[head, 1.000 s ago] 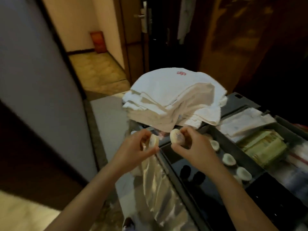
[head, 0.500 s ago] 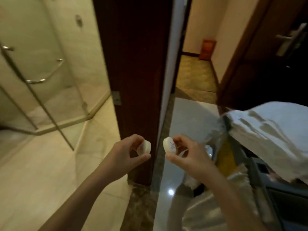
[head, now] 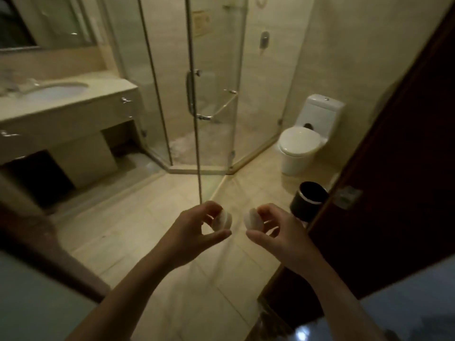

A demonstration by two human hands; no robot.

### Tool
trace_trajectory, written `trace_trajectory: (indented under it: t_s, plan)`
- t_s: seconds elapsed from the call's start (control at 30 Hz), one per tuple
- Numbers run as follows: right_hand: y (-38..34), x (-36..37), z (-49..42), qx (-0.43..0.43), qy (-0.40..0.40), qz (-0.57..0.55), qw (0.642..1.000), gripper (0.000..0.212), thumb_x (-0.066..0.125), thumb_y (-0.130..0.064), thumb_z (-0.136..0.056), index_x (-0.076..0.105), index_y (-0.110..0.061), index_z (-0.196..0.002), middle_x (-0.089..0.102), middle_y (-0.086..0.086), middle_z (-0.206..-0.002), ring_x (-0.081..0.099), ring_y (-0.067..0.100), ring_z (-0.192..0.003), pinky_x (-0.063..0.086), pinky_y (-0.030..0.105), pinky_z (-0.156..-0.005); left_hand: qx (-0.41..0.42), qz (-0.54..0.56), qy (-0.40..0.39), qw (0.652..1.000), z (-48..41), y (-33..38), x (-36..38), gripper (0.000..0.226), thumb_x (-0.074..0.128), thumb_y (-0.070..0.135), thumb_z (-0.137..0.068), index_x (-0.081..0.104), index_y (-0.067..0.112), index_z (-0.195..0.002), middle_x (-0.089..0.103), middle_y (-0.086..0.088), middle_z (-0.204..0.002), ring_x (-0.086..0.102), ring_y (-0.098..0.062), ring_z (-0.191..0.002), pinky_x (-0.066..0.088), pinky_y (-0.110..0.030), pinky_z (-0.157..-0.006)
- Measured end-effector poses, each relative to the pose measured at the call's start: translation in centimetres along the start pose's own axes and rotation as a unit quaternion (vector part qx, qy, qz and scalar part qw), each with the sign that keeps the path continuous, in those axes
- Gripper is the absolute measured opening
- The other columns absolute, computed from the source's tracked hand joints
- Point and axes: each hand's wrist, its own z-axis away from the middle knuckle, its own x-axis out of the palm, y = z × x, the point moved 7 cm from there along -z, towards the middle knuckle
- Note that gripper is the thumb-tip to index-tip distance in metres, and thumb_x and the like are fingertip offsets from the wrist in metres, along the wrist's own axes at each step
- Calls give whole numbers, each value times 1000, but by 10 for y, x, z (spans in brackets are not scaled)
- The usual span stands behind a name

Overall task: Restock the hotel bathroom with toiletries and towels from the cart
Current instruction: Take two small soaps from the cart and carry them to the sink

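My left hand [head: 197,230] pinches a small round white soap [head: 222,219] between thumb and fingers. A second round white soap [head: 252,221] is pinched the same way by my right hand [head: 278,230]. Both hands are held out side by side above the beige bathroom floor, just inside the doorway, with a small gap between the two soaps. The vanity counter [head: 103,94] with its white sink [head: 54,91] lies far left. The cart and the towels are out of view.
A glass shower enclosure [head: 197,94] stands straight ahead. The white toilet [head: 305,139] and a black waste bin [head: 310,200] are at the right. A dark wooden door [head: 398,168] lines the right side, and a door frame [head: 37,242] crosses the lower left.
The view has swung left from the cart and corridor, past the door, into the bathroom. Both hands keep their soaps and stay side by side.
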Motion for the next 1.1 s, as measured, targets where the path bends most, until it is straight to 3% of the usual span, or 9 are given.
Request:
trace_trajectory:
  t_s: [0.47, 0.77, 0.97, 1.1]
  plan:
    - [-37, 120, -233, -123, -165, 21, 978, 33, 74, -31, -74, 59, -21, -102, 63, -12, -89, 63, 6, -77, 50, 18, -63, -153, -56, 169, 972, -59, -143, -133, 31, 70, 40, -76, 51, 37, -101, 58, 22, -97, 58, 6, -90, 44, -10, -74]
    - [-60, 146, -385, -177, -200, 16, 963, 28, 76, -27, -74, 58, -24, -96, 61, -15, -85, 61, 6, -73, 45, 17, -61, -212, -49, 257, 942, -145, -201, -197, 29, 70, 35, -78, 51, 35, -101, 55, 25, -93, 55, 8, -88, 41, -2, -72]
    - [-85, 193, -462, -205, -240, 14, 949, 28, 76, -24, -75, 53, -37, -87, 62, -13, -82, 61, 4, -71, 47, 13, -59, -256, -44, 283, 923, -170, -257, -244, 32, 69, 34, -79, 49, 34, -103, 51, 25, -94, 54, 3, -89, 40, -8, -75]
    - [-105, 237, -515, -210, -258, 29, 943, 25, 73, -31, -77, 56, -31, -95, 61, -14, -87, 61, 3, -74, 51, 15, -63, -265, -49, 287, 919, -188, -305, -290, 34, 69, 36, -79, 50, 33, -106, 54, 18, -97, 54, 2, -91, 40, -9, -76]
